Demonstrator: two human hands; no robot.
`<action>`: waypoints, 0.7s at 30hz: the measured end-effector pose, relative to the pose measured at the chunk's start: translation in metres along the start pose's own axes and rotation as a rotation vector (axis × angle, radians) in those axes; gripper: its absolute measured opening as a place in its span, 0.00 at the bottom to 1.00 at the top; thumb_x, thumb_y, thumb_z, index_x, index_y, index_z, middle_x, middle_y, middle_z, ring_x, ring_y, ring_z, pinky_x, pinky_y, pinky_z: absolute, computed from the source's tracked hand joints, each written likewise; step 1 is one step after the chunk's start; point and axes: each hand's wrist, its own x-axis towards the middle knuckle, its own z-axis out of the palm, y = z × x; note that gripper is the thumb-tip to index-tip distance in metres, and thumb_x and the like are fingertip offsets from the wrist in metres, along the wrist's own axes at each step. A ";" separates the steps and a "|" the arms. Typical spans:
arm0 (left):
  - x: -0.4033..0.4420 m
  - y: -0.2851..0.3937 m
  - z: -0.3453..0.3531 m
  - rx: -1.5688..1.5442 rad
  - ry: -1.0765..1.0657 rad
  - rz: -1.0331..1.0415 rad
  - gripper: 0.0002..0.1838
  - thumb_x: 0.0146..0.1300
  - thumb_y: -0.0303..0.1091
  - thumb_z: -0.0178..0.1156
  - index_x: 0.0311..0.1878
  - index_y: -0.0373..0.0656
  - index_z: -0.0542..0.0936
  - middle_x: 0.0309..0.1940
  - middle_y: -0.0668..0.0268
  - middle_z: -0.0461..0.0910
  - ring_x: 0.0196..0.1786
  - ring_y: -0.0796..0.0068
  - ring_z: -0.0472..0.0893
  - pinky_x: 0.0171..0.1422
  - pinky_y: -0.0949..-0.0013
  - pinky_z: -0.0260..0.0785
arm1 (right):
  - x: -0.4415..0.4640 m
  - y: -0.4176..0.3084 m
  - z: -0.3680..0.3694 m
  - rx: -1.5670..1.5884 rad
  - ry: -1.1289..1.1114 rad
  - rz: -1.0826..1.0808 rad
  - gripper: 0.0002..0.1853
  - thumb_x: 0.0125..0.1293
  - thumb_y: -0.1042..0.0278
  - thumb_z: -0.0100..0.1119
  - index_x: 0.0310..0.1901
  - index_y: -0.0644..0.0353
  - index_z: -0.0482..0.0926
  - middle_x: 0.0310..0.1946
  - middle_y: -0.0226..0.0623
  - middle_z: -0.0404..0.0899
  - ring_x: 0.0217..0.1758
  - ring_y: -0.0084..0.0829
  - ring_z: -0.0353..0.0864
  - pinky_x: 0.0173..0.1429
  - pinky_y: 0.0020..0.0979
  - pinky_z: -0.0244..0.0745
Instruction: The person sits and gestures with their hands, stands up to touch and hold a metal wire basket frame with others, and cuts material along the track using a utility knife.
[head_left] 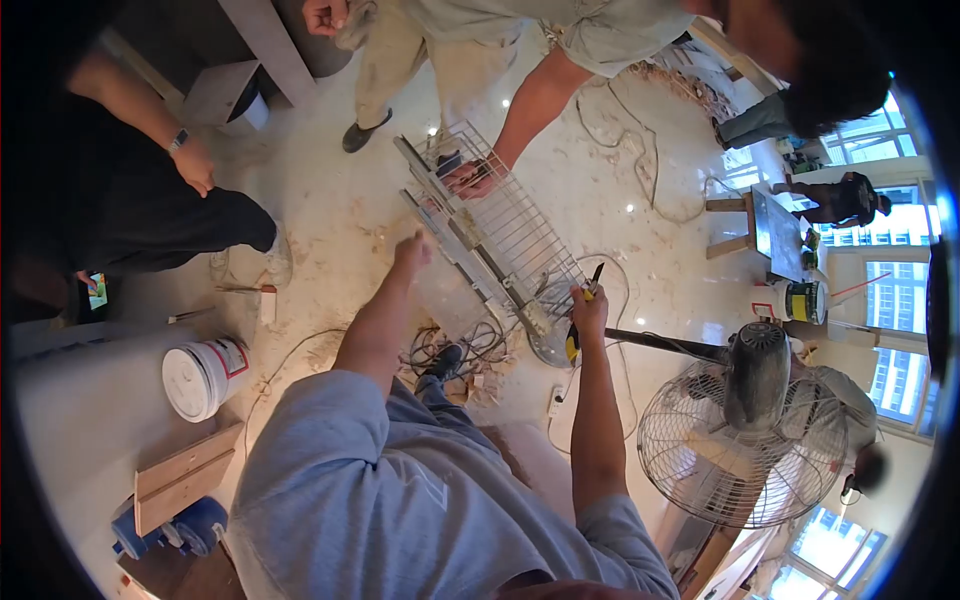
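My right hand [590, 310] is closed around a yellow and black utility knife [573, 343], its dark blade pointing up beside the lower end of a wire rack [520, 205]. Metal slide rails [480, 240] run along the rack's left side. My left hand [413, 250] is just left of these rails, its fingers curled and slightly blurred, with nothing visible in them. Across from me, a co-worker's hand [478, 180] grips the upper part of the rack, which slants between us above the floor.
A pedestal fan [757, 375] is close by on the right. Cables [455, 345] and debris lie around my feet. At left are a white bucket [195, 380] and another person's knee [245, 220]. A small table [775, 232] is at far right.
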 end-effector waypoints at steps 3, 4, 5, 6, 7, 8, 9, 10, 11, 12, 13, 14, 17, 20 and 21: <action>-0.021 -0.090 -0.062 1.290 -0.025 0.521 0.16 0.70 0.44 0.52 0.43 0.39 0.77 0.31 0.54 0.82 0.32 0.55 0.82 0.43 0.54 0.75 | 0.001 -0.005 0.002 0.042 0.014 0.047 0.20 0.63 0.58 0.66 0.43 0.67 0.73 0.24 0.40 0.78 0.15 0.29 0.76 0.21 0.31 0.71; -0.073 -0.081 -0.073 1.088 -0.107 0.274 0.16 0.67 0.43 0.52 0.43 0.38 0.77 0.33 0.49 0.82 0.36 0.49 0.82 0.45 0.50 0.73 | 0.001 -0.009 0.001 0.074 -0.029 0.107 0.22 0.61 0.56 0.67 0.45 0.67 0.74 0.29 0.46 0.79 0.25 0.39 0.78 0.30 0.36 0.72; -0.079 -0.121 -0.107 1.319 -0.214 0.600 0.27 0.66 0.52 0.46 0.36 0.34 0.81 0.34 0.44 0.81 0.41 0.43 0.81 0.49 0.47 0.71 | 0.000 -0.017 -0.005 0.104 -0.074 0.168 0.24 0.60 0.54 0.67 0.47 0.68 0.75 0.34 0.53 0.80 0.35 0.48 0.79 0.39 0.42 0.73; -0.113 -0.122 -0.121 1.360 -0.215 0.484 0.25 0.65 0.52 0.48 0.38 0.36 0.81 0.36 0.45 0.81 0.42 0.44 0.81 0.49 0.48 0.71 | 0.001 -0.024 -0.011 0.135 -0.117 0.226 0.27 0.58 0.53 0.67 0.49 0.68 0.76 0.39 0.60 0.81 0.45 0.58 0.80 0.48 0.48 0.74; -0.149 -0.121 -0.135 1.405 -0.215 0.366 0.23 0.63 0.51 0.51 0.40 0.38 0.81 0.37 0.46 0.82 0.44 0.46 0.82 0.50 0.49 0.72 | -0.002 -0.032 -0.014 0.131 -0.099 0.238 0.27 0.57 0.53 0.68 0.49 0.68 0.76 0.39 0.61 0.80 0.44 0.58 0.80 0.48 0.48 0.74; -0.186 -0.121 -0.150 1.453 -0.217 0.249 0.21 0.62 0.50 0.53 0.42 0.39 0.81 0.38 0.47 0.82 0.45 0.48 0.82 0.50 0.50 0.73 | -0.002 -0.027 -0.012 0.146 -0.085 0.223 0.27 0.57 0.54 0.68 0.49 0.68 0.76 0.38 0.61 0.81 0.44 0.58 0.80 0.47 0.48 0.74; -0.207 -0.125 -0.167 1.390 -0.166 0.082 0.23 0.63 0.51 0.53 0.42 0.38 0.82 0.40 0.45 0.82 0.47 0.48 0.82 0.52 0.51 0.73 | 0.002 -0.018 -0.005 0.161 -0.071 0.205 0.26 0.57 0.54 0.68 0.49 0.69 0.76 0.38 0.60 0.81 0.43 0.58 0.81 0.47 0.48 0.74; -0.227 -0.129 -0.183 1.319 -0.112 -0.084 0.25 0.63 0.52 0.53 0.41 0.37 0.84 0.42 0.44 0.82 0.48 0.47 0.82 0.54 0.52 0.73 | 0.003 -0.014 -0.001 0.176 -0.060 0.186 0.26 0.57 0.54 0.68 0.48 0.69 0.76 0.37 0.60 0.81 0.42 0.58 0.81 0.46 0.48 0.74; -0.236 -0.147 -0.209 1.336 -0.073 -0.097 0.27 0.66 0.55 0.51 0.39 0.36 0.83 0.34 0.48 0.83 0.37 0.52 0.83 0.45 0.53 0.74 | -0.002 -0.034 -0.012 0.186 -0.077 0.232 0.26 0.57 0.55 0.67 0.47 0.70 0.76 0.37 0.60 0.81 0.43 0.58 0.80 0.47 0.47 0.74; -0.240 -0.163 -0.231 1.353 -0.033 -0.109 0.30 0.68 0.57 0.49 0.37 0.35 0.83 0.26 0.51 0.83 0.26 0.57 0.83 0.36 0.55 0.75 | -0.001 -0.030 -0.007 0.141 -0.043 0.162 0.24 0.59 0.55 0.68 0.46 0.69 0.76 0.32 0.54 0.80 0.34 0.50 0.80 0.39 0.43 0.74; -0.249 -0.163 -0.243 1.338 0.010 -0.141 0.29 0.68 0.56 0.49 0.36 0.35 0.82 0.24 0.53 0.82 0.24 0.59 0.82 0.35 0.56 0.75 | 0.004 -0.013 0.003 0.095 -0.007 0.092 0.23 0.60 0.55 0.68 0.45 0.67 0.76 0.27 0.48 0.80 0.25 0.42 0.80 0.32 0.38 0.75; -0.257 -0.161 -0.251 1.322 0.051 -0.173 0.28 0.69 0.55 0.49 0.35 0.35 0.82 0.23 0.54 0.81 0.22 0.61 0.82 0.33 0.57 0.75 | 0.007 -0.004 0.009 0.047 0.030 0.022 0.21 0.61 0.55 0.68 0.44 0.66 0.75 0.22 0.42 0.80 0.17 0.34 0.80 0.24 0.34 0.75; -0.261 -0.148 -0.256 1.200 0.132 -0.201 0.28 0.67 0.55 0.51 0.39 0.35 0.84 0.36 0.48 0.82 0.39 0.52 0.82 0.48 0.55 0.74 | 0.007 -0.006 0.008 0.042 0.036 0.011 0.22 0.61 0.54 0.67 0.43 0.65 0.75 0.21 0.41 0.79 0.17 0.34 0.80 0.24 0.34 0.75; -0.253 -0.129 -0.243 1.090 0.172 -0.090 0.27 0.66 0.54 0.53 0.43 0.35 0.84 0.43 0.47 0.84 0.49 0.50 0.82 0.56 0.55 0.73 | 0.009 -0.003 0.012 0.058 0.039 0.019 0.22 0.61 0.52 0.67 0.43 0.65 0.75 0.21 0.42 0.79 0.17 0.34 0.81 0.25 0.34 0.75; -0.258 -0.119 -0.231 1.045 0.198 0.010 0.27 0.66 0.54 0.54 0.44 0.34 0.84 0.43 0.48 0.84 0.49 0.50 0.82 0.56 0.55 0.73 | 0.010 -0.002 0.012 0.035 0.053 0.007 0.22 0.61 0.53 0.67 0.43 0.65 0.75 0.21 0.42 0.79 0.17 0.34 0.80 0.24 0.34 0.75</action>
